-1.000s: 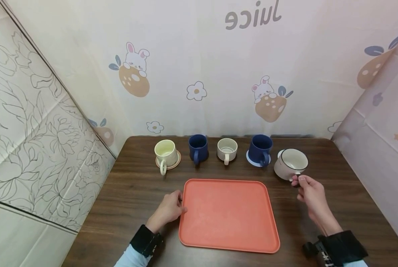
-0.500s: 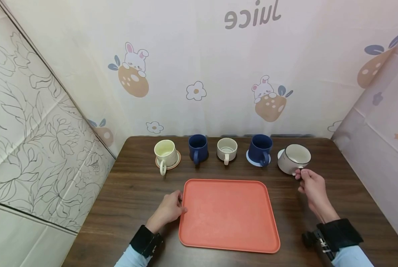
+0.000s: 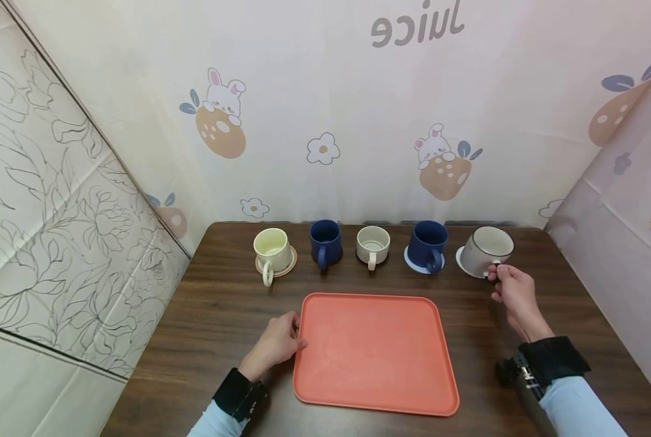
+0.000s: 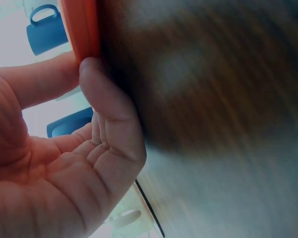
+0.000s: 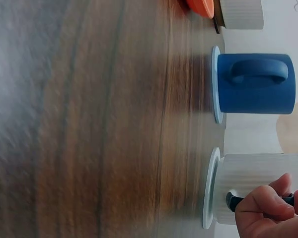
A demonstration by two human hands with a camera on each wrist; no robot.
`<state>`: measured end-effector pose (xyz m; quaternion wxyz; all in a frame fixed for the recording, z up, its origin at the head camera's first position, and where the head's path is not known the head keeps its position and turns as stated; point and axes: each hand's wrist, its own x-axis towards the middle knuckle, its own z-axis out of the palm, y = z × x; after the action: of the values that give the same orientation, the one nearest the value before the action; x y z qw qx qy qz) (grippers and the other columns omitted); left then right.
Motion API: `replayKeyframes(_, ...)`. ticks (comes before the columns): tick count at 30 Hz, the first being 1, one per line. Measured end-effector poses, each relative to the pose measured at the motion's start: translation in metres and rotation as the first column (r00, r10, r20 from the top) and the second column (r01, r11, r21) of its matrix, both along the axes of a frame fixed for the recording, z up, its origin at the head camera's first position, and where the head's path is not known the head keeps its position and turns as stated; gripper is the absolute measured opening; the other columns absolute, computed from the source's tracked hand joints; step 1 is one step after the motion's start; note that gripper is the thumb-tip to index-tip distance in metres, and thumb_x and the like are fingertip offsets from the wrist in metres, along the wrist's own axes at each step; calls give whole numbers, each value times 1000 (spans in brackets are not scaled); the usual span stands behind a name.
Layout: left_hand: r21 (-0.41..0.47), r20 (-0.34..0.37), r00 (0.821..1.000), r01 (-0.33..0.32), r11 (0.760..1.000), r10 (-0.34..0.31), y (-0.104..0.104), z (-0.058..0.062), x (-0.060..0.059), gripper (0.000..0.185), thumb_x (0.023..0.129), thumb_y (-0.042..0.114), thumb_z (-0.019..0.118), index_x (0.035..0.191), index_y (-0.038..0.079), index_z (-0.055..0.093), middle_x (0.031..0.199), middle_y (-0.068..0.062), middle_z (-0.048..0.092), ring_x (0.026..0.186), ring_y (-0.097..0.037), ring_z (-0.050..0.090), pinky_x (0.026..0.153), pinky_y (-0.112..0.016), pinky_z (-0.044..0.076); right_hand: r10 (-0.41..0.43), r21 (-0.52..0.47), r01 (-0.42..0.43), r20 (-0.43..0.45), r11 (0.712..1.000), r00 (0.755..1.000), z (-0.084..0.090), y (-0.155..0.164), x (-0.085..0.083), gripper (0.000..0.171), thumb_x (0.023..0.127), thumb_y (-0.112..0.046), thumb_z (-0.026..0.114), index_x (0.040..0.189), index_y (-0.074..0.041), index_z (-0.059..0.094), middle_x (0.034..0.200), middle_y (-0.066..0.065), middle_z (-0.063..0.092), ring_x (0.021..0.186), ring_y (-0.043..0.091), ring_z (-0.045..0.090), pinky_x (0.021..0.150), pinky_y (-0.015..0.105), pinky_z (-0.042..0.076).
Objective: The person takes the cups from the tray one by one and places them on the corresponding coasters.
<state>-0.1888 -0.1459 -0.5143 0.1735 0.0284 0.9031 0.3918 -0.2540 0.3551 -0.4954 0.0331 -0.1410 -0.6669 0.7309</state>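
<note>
now, from the head, the right hand has carried the grey mug by its handle from near the tray to the white coaster at two o'clock, seemingly setting it down; the left wrist shows the left hand with relaxed fingers against the tray's edge, the right wrist fingers pinching the handle, mug seated on the coaster.

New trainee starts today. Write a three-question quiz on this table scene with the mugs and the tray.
1. True or false: the right hand pinches the handle of the grey mug.
2. How many mugs stand in the row behind the orange tray? A) four B) five C) six
3. What does the left hand touch?

Key
1. True; in the right wrist view the fingers are curled round the dark handle, and the mug sits on its white coaster.
2. B: cream mug, navy mug, beige mug, second navy mug, grey mug.
3. The tray's left edge.
</note>
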Motion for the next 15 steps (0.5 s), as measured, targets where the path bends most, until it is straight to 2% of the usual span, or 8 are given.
replayKeyframes(6, -2, 7, 1000, -7, 1000, 7, 0, 0, 2, 26, 89, 3, 83, 104, 5, 61, 77, -6, 59, 65, -20, 58, 57, -33, 49, 13, 9, -13, 10, 1000, 1000, 1, 4, -6, 36, 115, -17, 42, 93, -16, 70, 83, -6, 60, 58, 8, 41, 53, 22, 43)
replayKeyframes(12, -4, 14, 1000, -5, 1000, 6, -1, 1, 4, 26, 90, 4, 83, 103, 6, 61, 76, -6, 59, 64, -20, 58, 56, -33, 49, 41, 45, -44, 64, 998, 997, 3, 7, -9, 28, 115, -24, 41, 112, -7, 63, 91, -6, 59, 67, 11, 43, 58, 23, 44)
replayKeyframes(15, -1, 13, 1000, -8, 1000, 8, 0, 1, 3, 26, 89, 4, 83, 103, 5, 61, 76, -7, 59, 64, -20, 58, 56, -33, 50, 54, 60, -59, 76, 996, 996, 5, 8, -10, 29, 115, -26, 41, 116, -7, 62, 93, -7, 59, 69, 12, 44, 60, 24, 45)
